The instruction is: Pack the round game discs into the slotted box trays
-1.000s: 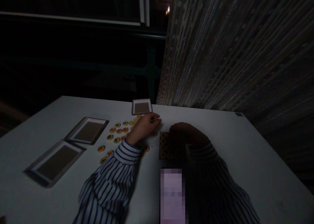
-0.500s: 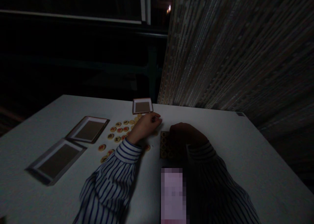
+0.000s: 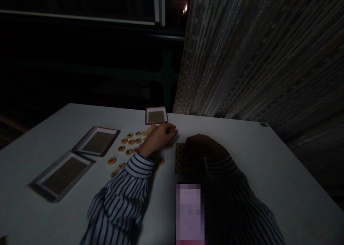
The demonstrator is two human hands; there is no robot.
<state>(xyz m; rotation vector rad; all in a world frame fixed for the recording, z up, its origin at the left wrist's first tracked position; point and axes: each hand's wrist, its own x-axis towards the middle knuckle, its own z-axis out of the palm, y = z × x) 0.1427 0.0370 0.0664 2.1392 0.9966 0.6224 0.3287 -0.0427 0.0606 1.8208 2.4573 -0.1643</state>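
My left hand (image 3: 161, 136) is over the table beside scattered xiangqi pieces (image 3: 131, 142). Its fingers are curled in, thumb near the index finger; whatever they hold, if anything, is hidden. My right hand (image 3: 205, 145) lies in deep shadow on the upper right of a box (image 3: 176, 158) filled with round pieces in rows. The fingers there are bent down and closed, and their tips cannot be made out. A single red-marked piece (image 3: 161, 161) sits between my left wrist and the box. Some pieces show red characters, others black; several paler ones lie near the left hand.
On the white table (image 3: 258, 180), a small shallow tray (image 3: 156, 116) stands at the back. Two larger open trays or lids, one brown-rimmed (image 3: 97, 141) and one grey (image 3: 63, 175), are at the left. A phone (image 3: 188, 212) with a blurred screen is in front; a bead curtain (image 3: 242, 58) hangs behind.
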